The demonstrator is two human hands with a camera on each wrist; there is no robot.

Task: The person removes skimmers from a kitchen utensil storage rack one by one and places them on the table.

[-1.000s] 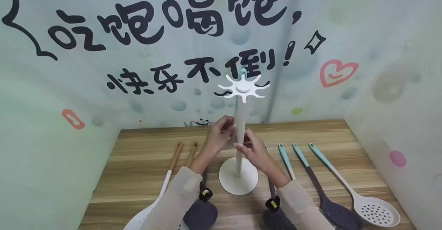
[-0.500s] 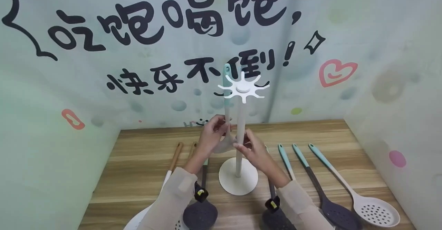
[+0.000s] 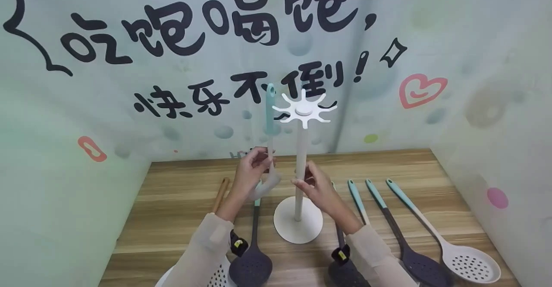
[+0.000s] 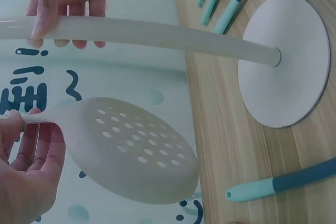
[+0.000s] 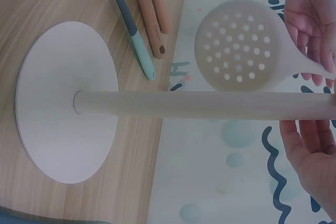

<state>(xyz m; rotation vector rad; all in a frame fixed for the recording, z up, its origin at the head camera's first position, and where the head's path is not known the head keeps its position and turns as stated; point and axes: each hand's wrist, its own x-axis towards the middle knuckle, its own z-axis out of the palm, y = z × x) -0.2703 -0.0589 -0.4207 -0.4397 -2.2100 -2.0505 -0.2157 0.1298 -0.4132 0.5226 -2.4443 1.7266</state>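
My left hand [image 3: 248, 173] pinches a white slotted skimmer [image 4: 131, 150] by its thin neck. The skimmer's teal handle [image 3: 270, 110] points up, with its perforated head hanging below, left of a white utensil stand [image 3: 301, 149]. Several hook arms radiate from the top of that stand, and its round base [image 4: 294, 93] sits on the wooden table. Partway up the pole, my right hand [image 3: 321, 190] grips it between thumb and fingers. In the right wrist view the skimmer head lies close beside the pole [image 5: 210, 105].
Right of the stand lie a white slotted skimmer [image 3: 470, 263] and a dark slotted turner [image 3: 422, 265], both teal-handled. A dark ladle-like skimmer [image 3: 251, 265] lies at front left, near wooden-handled utensils [image 5: 152, 24]. Printed curtains enclose the wooden table [image 3: 172, 209].
My left hand has moved left, carrying the skimmer from behind the stand's pole out to its left side. My right hand stays on the pole.
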